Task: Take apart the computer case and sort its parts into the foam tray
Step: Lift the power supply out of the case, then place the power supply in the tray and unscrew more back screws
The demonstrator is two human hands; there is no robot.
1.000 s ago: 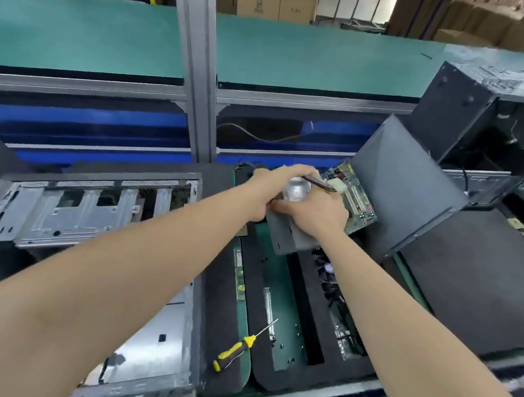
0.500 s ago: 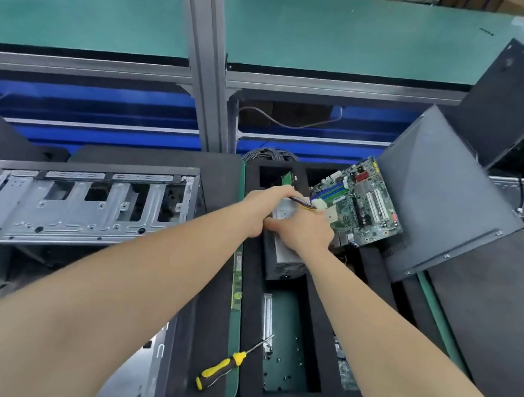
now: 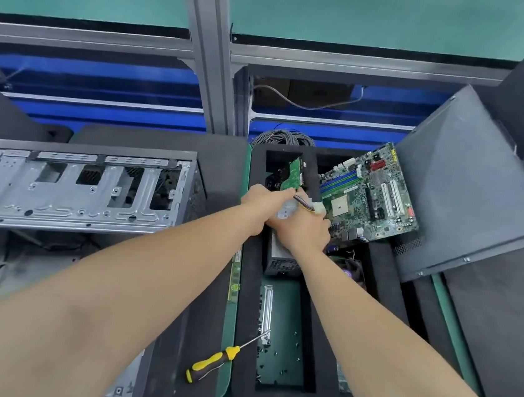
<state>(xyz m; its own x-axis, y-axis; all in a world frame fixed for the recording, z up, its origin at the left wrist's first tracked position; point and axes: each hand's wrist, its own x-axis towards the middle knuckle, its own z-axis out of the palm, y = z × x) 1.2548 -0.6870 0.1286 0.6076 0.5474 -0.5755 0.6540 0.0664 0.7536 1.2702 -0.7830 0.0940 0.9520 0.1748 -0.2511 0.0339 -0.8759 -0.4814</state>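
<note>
Left hand [image 3: 265, 198]: grip closed, fingers curled round the cable bundle [image 3: 302, 203]; its white connector [image 3: 318, 208] is seen just past the knuckles.

Right hand [image 3: 304, 229]: grip closed over the top of the power supply [image 3: 278, 259], fingers curled down its far edge, fingertips hidden.

Power supply: a grey metal box, set in the middle compartment of the foam tray [image 3: 247, 327] and partly covered by both hands.

A small green card [image 3: 293, 175] is stood in the compartment beyond. Loose screws [image 3: 283, 347] are scattered in the near compartment.

The motherboard [image 3: 372, 194] is laid tilted over the tray's far right corner, beside a grey side panel [image 3: 469, 205].

A yellow-handled screwdriver [image 3: 214, 361] is laid just left of the tray, across the green surface [image 3: 223, 386].

The stripped computer case [image 3: 75, 190] is laid well apart to the left.
</note>
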